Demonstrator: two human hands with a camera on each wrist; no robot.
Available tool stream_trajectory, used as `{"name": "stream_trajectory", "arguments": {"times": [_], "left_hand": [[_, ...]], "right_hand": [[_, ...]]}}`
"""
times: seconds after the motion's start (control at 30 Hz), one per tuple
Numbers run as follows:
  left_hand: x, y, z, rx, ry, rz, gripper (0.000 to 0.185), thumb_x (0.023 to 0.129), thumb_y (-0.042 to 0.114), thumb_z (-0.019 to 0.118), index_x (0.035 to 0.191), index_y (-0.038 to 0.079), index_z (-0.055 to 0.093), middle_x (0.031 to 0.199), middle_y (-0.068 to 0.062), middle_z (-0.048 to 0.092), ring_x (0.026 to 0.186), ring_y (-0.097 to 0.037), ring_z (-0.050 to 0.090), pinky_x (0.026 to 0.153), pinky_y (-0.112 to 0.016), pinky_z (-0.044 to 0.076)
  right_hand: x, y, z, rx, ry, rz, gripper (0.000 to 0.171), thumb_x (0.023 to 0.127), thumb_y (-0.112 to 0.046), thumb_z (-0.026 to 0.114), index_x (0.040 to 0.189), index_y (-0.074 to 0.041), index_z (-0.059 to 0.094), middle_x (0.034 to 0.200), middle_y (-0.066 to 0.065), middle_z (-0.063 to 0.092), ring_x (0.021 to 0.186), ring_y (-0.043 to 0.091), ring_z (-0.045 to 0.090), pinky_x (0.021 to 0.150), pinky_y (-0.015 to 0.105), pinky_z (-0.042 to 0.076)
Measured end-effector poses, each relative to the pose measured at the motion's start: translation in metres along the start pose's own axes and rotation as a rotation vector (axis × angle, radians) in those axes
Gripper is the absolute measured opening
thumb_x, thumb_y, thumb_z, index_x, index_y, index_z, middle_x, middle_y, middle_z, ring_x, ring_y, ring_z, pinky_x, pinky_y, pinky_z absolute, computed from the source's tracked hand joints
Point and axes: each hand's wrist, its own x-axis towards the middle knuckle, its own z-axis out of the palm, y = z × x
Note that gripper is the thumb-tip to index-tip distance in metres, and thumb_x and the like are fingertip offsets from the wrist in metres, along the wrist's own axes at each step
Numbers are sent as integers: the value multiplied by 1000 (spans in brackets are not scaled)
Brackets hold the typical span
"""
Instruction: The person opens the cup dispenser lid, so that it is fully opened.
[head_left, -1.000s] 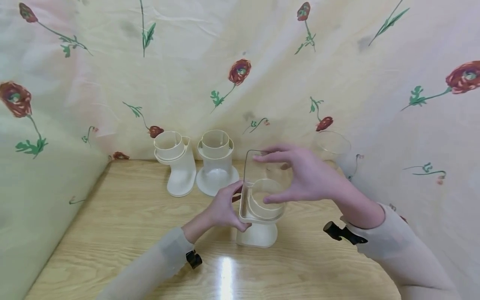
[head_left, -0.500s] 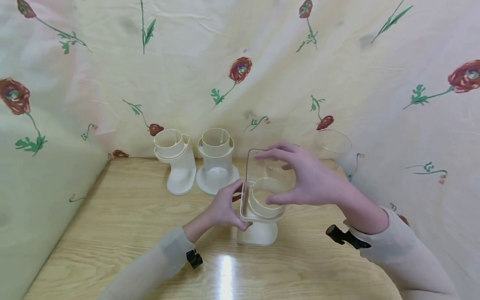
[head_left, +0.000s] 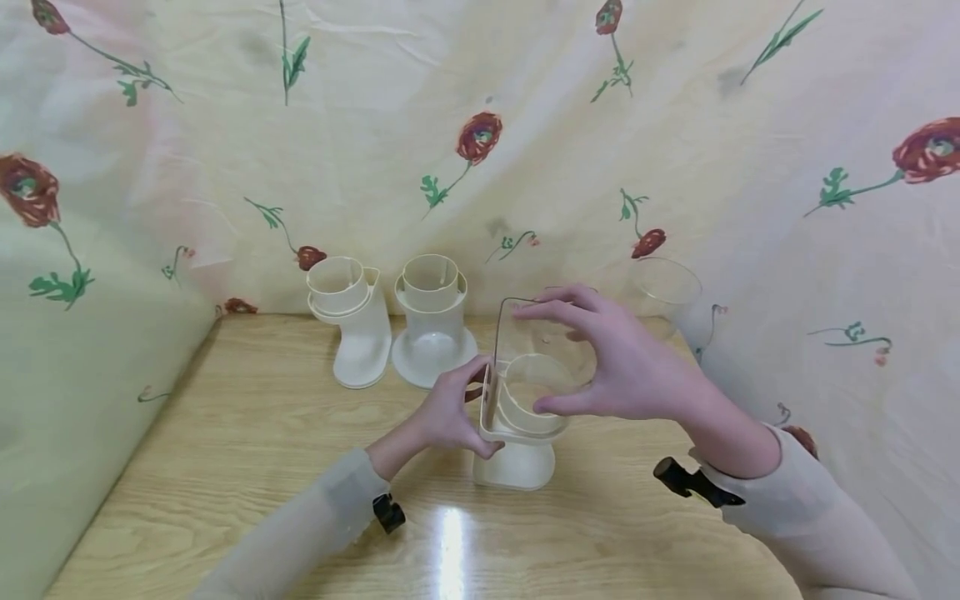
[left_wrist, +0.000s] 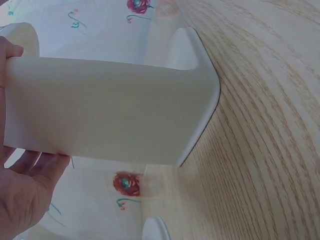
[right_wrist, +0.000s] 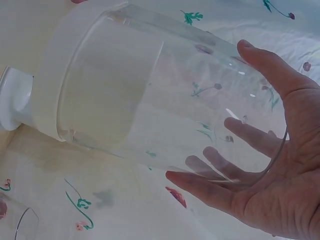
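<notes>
In the head view my left hand (head_left: pixel 450 410) grips the top of a white stand (head_left: pixel 517 467) on the wooden table. The left wrist view shows its flat upright side (left_wrist: pixel 105 110) between thumb and fingers. A raised white collar (head_left: pixel 532 412) sits on the stand's top. Over that collar is a clear container (right_wrist: pixel 195 100), its lower end against the white rim. My right hand (head_left: pixel 626 358) holds the container near its far end, thumb on one side and fingers on the other. I cannot tell whether the container is fully seated.
Two similar white stands stand at the back: one with an elongated foot (head_left: pixel 362 358), one with a round base (head_left: pixel 435 358). A clear cylinder (head_left: pixel 666 287) is at the back right by the floral cloth (head_left: pixel 360 150). The wooden table (head_left: pixel 285 392) runs up to that cloth.
The clear container's upper end has shifted slightly to the right, and my right hand has moved a little right and down with it. My left hand and the stand stay nearly in place.
</notes>
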Motion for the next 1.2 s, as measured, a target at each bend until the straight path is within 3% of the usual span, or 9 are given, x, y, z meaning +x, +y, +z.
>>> {"name": "stream_trajectory", "arguments": {"times": [0.17,0.3,0.47,0.6,0.73,1.2], "left_hand": [[0,0,-1,5,12,1,90,56,11,96,135,19,56,126,-2,69,122,-20,67,106,-34,59],[0,-1,-1,-10,13,3,90,56,10,95,136,18,55,127,-4,69,123,-21,66,107,-38,60],[-3,-2,0,-26,4,5,91,55,9,95,136,16,54,126,-6,67,124,-23,66,107,-44,59],[-4,-1,0,-9,3,5,85,54,11,96,128,18,53,122,-4,67,122,-21,66,106,-44,60],[-4,-2,-1,-13,8,9,85,54,10,96,128,17,53,123,-5,68,123,-22,66,107,-43,60],[-3,-2,0,-7,19,3,88,55,12,96,132,17,53,123,-6,69,124,-23,66,106,-46,60]], "right_hand": [[6,1,1,-21,24,-60,83,75,-41,97,147,-23,61,140,0,62,127,19,60,94,42,57],[10,6,0,6,-13,-76,77,80,-37,94,147,-20,59,140,-2,64,125,21,61,94,44,58],[8,15,-2,135,-76,23,72,87,-31,89,149,-20,53,147,-1,60,130,25,61,97,50,64],[5,18,-1,165,-65,73,74,86,-34,91,149,-25,53,147,-8,59,129,23,62,97,48,65],[5,19,-1,144,-40,33,76,82,-33,93,147,-23,56,145,-9,60,129,17,62,99,42,63],[-1,4,0,33,-5,-26,85,75,-37,98,148,-25,57,147,-7,57,135,15,56,110,45,54]]}}
